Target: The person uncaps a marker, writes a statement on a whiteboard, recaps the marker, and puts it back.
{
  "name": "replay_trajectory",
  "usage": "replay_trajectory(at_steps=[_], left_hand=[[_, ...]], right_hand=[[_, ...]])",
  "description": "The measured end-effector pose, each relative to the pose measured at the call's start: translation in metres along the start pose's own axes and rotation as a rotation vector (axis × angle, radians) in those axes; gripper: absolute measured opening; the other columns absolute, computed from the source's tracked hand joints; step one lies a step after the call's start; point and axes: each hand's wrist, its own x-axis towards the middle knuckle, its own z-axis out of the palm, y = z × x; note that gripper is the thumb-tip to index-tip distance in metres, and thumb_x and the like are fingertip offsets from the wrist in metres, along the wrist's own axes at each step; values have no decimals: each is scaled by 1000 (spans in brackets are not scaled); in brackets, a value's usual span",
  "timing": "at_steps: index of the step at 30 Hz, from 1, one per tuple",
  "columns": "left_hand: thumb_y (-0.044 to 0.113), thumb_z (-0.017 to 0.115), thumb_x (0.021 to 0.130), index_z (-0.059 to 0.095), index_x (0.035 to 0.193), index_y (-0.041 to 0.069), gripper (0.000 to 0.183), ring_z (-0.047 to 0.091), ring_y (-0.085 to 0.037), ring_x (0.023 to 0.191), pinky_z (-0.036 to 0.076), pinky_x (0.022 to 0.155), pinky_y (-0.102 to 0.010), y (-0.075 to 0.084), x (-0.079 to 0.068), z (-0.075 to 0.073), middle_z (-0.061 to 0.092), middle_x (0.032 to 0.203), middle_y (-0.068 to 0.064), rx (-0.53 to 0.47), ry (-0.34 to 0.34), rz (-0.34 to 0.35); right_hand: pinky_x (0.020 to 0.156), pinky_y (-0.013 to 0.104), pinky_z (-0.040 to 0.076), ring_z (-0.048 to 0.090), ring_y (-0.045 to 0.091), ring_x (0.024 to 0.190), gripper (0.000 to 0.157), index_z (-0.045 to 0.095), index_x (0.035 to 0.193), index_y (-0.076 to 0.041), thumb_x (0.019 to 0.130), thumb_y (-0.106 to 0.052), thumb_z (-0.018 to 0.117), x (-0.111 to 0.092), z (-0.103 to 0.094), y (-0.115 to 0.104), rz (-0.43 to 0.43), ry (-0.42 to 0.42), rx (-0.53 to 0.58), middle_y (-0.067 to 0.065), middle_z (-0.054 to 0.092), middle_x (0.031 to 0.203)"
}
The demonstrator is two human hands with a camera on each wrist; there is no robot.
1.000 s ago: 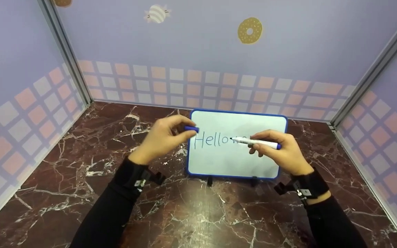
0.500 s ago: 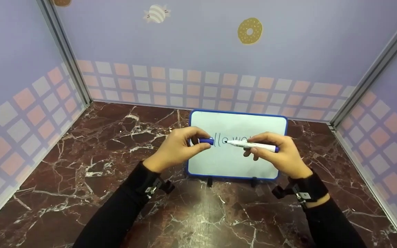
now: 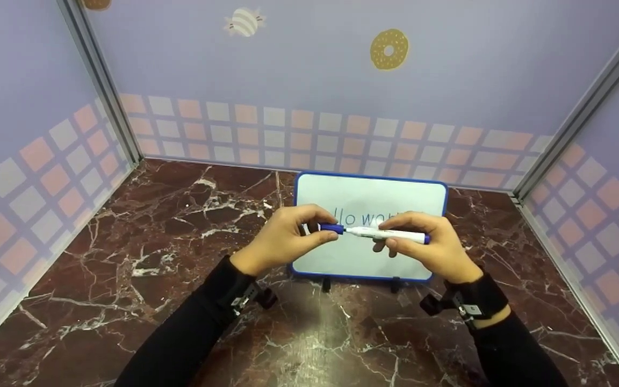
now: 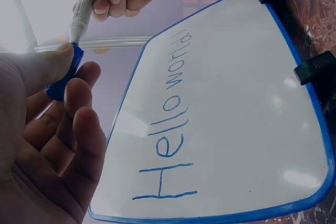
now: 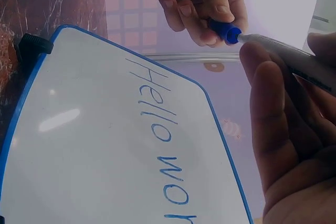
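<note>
Between thumb and fingers my left hand (image 3: 290,234) pinches a blue marker cap (image 3: 332,228), its open end facing right. My right hand (image 3: 425,242) grips a white whiteboard marker (image 3: 390,234) with a blue end, tip pointing left. The marker's tip is right at the mouth of the cap, as the right wrist view also shows with the cap (image 5: 226,31) and the marker (image 5: 289,56). Behind both hands stands a blue-framed whiteboard (image 3: 363,260). In the left wrist view the handwriting (image 4: 173,103) on it reads "Hello world!"; my hands cover part of it in the head view.
Small black feet (image 3: 326,284) hold up the whiteboard's lower edge. It stands on a dark red marble-patterned table (image 3: 180,301). Lilac panels (image 3: 309,64) with pink and white squares enclose the table at the back and both sides.
My left hand has moved right and down, bringing the cap to the marker's tip. My right hand has shifted slightly down and left with the marker.
</note>
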Motion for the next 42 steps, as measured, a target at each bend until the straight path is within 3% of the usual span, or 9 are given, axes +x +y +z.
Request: replay_trajectory(at_steps=[8,26,30,35,38,42], left_hand=[[17,85,102,81,117,8,18,67,-12,78,59,60,-37,4,0,3,80,99,2,-23,-4,34],[16,84,102,80,118,7,18,65,-12,74,57,59,-30,15,0,4,79,97,0,-43,-4,104],[14,84,102,80,117,5,17,67,-12,75,58,59,-33,17,1,6,79,97,-1,-46,13,143],[11,83,103,79,116,3,16,66,-12,73,58,60,-33,26,1,7,78,97,-2,-1,67,226],[9,82,102,77,116,2,16,62,-12,69,55,61,-26,36,2,8,77,96,-3,113,107,322],[5,81,102,74,116,-2,17,62,-13,69,55,64,-21,54,3,7,77,97,-7,280,165,472]], right_hand=[[75,29,62,76,25,79,33,73,129,10,99,21,65,1,3,0,-11,-13,16,26,80,99],[76,32,64,78,26,84,29,69,127,17,99,21,62,3,8,-2,-39,-45,149,30,78,99],[77,32,65,78,26,85,29,68,128,19,100,22,62,3,9,-4,-51,-48,167,32,78,101],[70,27,62,76,22,76,32,71,127,17,97,25,66,4,12,-9,-136,1,75,27,80,97],[63,24,58,72,19,68,28,75,125,14,98,18,73,5,16,-15,-248,42,-73,20,79,92],[59,23,52,62,15,64,22,77,120,12,103,-2,79,6,23,-28,-414,102,-259,14,75,88]])
